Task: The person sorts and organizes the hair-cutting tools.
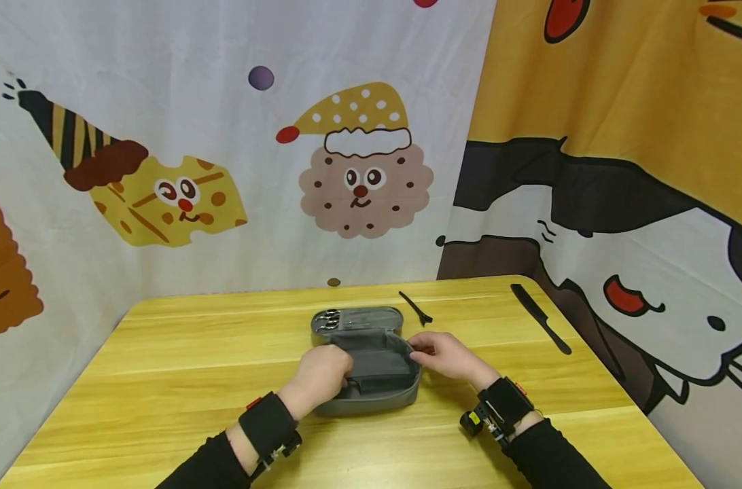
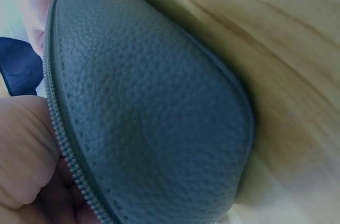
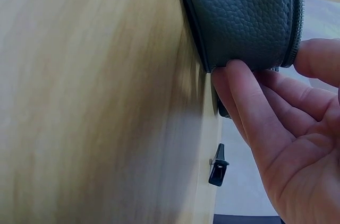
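A grey zip case (image 1: 371, 406) lies unzipped on the table, its lid folded back. Scissors (image 1: 329, 319) are tucked into the lid at the left, beside a clear pocket. My left hand (image 1: 323, 372) reaches over the case's left rim with bent fingers inside; the left wrist view shows them beyond the zipper edge (image 2: 66, 134), and I cannot tell whether they grip anything. My right hand (image 1: 447, 354) pinches the case's right side near the hinge, thumb at the zipper rim and fingers (image 3: 249, 96) against the outer wall.
A black hair clip (image 1: 416, 308) lies behind the case, to its right. Farther right, a black comb (image 1: 541, 319) lies near the edge of the wooden table (image 1: 181, 380). A printed curtain (image 1: 212, 136) hangs behind the table.
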`<state>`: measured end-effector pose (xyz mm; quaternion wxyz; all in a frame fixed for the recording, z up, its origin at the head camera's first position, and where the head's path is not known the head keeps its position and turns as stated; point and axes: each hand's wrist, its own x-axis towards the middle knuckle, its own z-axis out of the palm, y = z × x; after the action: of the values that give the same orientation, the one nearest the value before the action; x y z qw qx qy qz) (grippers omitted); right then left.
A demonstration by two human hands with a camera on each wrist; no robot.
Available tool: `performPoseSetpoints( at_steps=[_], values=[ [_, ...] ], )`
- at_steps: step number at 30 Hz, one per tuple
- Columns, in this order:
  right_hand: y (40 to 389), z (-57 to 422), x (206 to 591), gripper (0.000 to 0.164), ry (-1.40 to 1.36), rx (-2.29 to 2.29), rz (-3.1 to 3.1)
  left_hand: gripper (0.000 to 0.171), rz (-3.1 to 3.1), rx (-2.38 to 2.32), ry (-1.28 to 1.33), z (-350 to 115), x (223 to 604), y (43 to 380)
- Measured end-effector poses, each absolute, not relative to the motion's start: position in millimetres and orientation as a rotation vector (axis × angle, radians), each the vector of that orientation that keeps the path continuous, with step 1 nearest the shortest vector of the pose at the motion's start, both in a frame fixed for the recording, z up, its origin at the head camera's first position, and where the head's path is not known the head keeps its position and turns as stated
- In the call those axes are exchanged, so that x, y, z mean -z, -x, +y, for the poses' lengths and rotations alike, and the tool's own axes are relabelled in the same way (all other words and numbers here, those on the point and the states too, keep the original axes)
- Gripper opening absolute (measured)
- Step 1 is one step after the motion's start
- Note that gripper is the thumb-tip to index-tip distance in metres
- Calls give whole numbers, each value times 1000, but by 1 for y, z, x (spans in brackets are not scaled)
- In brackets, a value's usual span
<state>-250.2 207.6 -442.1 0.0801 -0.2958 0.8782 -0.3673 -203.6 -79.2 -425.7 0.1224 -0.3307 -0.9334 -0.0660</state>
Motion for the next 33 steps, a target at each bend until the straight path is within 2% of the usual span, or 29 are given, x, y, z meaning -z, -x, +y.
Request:
performPoseSetpoints(
  at_steps=[15,26,33],
  values=[
    [250,208,442,28,899,1092,2636,31,-2731,194,1075,-78,427,206],
    [250,207,442,29,892,1086,2644,55,-2714,195,1151,-79,429,207],
    [249,207,442,28,892,1088,2640,52,-2736,168,1150,-76,427,206]
  ],
)
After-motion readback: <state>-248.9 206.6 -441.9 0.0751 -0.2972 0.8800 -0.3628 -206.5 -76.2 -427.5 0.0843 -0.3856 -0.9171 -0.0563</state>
